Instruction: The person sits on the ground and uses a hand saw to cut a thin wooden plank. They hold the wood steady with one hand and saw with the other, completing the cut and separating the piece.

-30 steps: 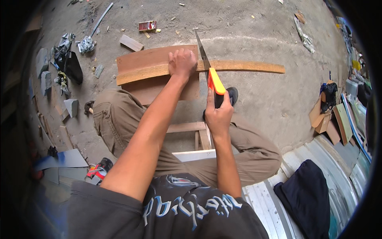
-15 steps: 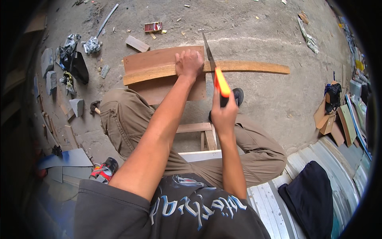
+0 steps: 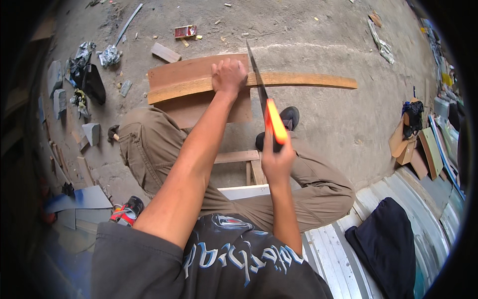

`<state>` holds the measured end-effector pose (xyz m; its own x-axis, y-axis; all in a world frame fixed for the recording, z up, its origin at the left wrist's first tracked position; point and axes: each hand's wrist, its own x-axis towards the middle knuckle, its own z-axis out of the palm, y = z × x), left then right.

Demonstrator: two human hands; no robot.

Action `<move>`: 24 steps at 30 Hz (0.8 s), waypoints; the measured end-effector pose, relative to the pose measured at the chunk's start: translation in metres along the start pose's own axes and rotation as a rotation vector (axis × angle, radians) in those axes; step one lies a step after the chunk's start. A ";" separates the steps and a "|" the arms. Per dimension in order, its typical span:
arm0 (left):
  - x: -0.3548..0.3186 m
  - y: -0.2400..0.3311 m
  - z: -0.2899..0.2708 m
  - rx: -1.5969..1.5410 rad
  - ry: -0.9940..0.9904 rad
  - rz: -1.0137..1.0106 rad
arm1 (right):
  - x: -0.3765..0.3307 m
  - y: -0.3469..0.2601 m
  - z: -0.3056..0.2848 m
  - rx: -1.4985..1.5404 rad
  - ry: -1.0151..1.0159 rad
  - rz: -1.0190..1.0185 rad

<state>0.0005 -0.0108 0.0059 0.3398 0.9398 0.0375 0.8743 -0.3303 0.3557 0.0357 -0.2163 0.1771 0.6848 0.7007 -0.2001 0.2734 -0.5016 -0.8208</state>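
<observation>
The person's left hand (image 3: 228, 77) presses flat on a long, pale wooden strip (image 3: 303, 79) lying crosswise over a brown board (image 3: 189, 70). The right hand (image 3: 277, 160) is clenched around an orange-handled handsaw (image 3: 275, 121), blade meeting the strip just right of the left hand. A black shoe (image 3: 289, 118) lies below; concrete floor (image 3: 318, 35) beyond.

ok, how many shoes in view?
2. One dark shoe right of the saw, past the right hand. One red-and-black shoe at lower left, beside the left arm. Others could be hidden in the clutter at the edges.
</observation>
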 end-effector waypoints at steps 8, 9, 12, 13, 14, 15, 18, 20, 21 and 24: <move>-0.001 -0.003 -0.004 -0.038 -0.014 0.013 | -0.038 -0.013 -0.030 0.009 -0.032 0.012; -0.002 -0.001 -0.008 -0.033 -0.025 0.017 | -0.005 -0.002 -0.007 0.057 0.000 -0.028; 0.009 0.006 0.002 -0.030 0.028 0.011 | 0.034 -0.010 0.008 0.026 0.029 -0.032; 0.004 0.004 0.000 -0.020 0.021 -0.002 | 0.018 -0.006 0.003 0.005 -0.008 -0.020; 0.000 0.002 -0.002 -0.011 0.012 -0.014 | -0.005 -0.005 -0.007 -0.017 -0.045 -0.006; 0.002 0.001 -0.003 -0.031 0.021 -0.015 | -0.033 -0.009 -0.028 -0.021 -0.025 -0.007; -0.001 -0.003 -0.001 -0.087 0.018 -0.016 | -0.100 -0.037 -0.084 -0.015 -0.020 0.132; -0.003 -0.005 0.003 -0.071 0.007 0.001 | -0.080 -0.028 -0.066 -0.013 -0.019 0.036; -0.002 -0.002 0.002 -0.060 -0.004 0.013 | -0.061 -0.020 -0.049 -0.011 -0.012 -0.008; 0.007 0.004 0.002 -0.046 -0.032 0.013 | 0.028 -0.002 0.012 0.047 0.066 -0.056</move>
<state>0.0068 -0.0051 0.0058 0.3625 0.9319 0.0131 0.8533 -0.3375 0.3975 0.0460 -0.1900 0.1665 0.7127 0.6914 -0.1185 0.2816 -0.4367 -0.8544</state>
